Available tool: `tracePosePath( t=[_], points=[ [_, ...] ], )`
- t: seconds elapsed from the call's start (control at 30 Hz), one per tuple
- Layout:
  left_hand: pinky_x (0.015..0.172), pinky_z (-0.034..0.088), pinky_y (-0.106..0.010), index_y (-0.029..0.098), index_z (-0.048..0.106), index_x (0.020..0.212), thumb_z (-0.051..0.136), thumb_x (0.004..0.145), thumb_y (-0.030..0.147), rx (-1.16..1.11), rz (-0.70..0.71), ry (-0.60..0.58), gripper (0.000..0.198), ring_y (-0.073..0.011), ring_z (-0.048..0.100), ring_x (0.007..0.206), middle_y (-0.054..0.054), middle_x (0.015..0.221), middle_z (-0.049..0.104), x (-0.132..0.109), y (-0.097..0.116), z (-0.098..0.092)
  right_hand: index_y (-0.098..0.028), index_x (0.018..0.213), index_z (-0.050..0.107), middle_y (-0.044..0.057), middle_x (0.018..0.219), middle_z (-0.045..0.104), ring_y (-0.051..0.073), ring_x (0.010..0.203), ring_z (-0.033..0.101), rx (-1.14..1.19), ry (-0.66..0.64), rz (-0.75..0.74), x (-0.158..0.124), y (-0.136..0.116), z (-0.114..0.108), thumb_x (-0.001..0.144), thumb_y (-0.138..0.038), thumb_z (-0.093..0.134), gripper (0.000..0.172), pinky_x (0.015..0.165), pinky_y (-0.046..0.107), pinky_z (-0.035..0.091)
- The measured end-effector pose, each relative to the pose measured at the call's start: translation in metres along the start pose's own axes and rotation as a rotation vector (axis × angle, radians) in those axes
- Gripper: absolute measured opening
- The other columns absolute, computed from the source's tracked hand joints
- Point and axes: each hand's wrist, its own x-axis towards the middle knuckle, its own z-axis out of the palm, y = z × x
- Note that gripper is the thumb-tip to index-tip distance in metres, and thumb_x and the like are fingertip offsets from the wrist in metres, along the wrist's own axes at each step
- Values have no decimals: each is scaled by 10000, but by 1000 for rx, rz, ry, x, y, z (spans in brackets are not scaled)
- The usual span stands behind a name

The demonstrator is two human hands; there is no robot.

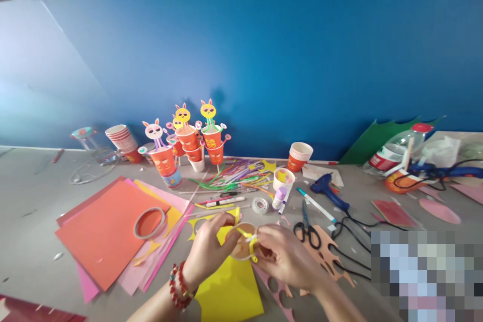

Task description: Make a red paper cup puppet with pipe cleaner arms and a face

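A paper cup [241, 250], its open mouth facing me, is between my two hands. My left hand [212, 244], with a red bead bracelet at the wrist, is closed on the cup's left side. On the right side, my right hand [284, 255] is closed around the rim; its fingertips are partly hidden. A yellow pipe cleaner [252, 250] crosses the cup's mouth, near a small white piece by my right fingers. One yellow end sticks up above my left fingers. Beneath the hands lies a yellow sheet [234, 292].
Coloured paper sheets [101, 231] with a tape roll [149, 223] lie left. Behind stand cup figures with animal faces [164, 161] and scattered pipe cleaners [241, 173]. Scissors [307, 231], a blue glue gun [330, 191] with black cable, and a bottle [396, 148] are right.
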Motion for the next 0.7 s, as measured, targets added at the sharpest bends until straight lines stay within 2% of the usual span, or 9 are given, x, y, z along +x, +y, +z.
tracePosePath(
  t=[0.17,0.4,0.5,0.7],
  points=[
    [766,492,-285,217,642,916,606,885,193,11,31,57,53,-201,682,822,-23,885,727,-2,-4,3,-194,683,490,-23,673,518,136,610,502,-30,56,-25,0,0,0,749,-34,651,236,565,234,299],
    [789,500,-300,219,645,921,601,906,236,27,37,89,50,-204,693,864,-28,930,739,-4,-10,4,-178,841,609,28,793,605,196,756,599,7,89,-38,-2,5,4,726,3,659,220,642,249,405],
    [770,492,-295,209,632,875,594,908,240,6,31,99,60,-196,675,832,-22,879,716,-4,-10,4,-186,888,630,37,832,623,207,805,616,73,88,-44,-1,4,3,753,-7,661,226,673,254,435],
    [737,481,-280,200,640,874,577,918,233,-65,20,97,84,-173,645,774,-8,815,686,-4,-7,4,-200,835,618,22,801,597,196,775,605,132,106,-24,0,-1,3,791,-52,682,168,655,248,442]
  ],
)
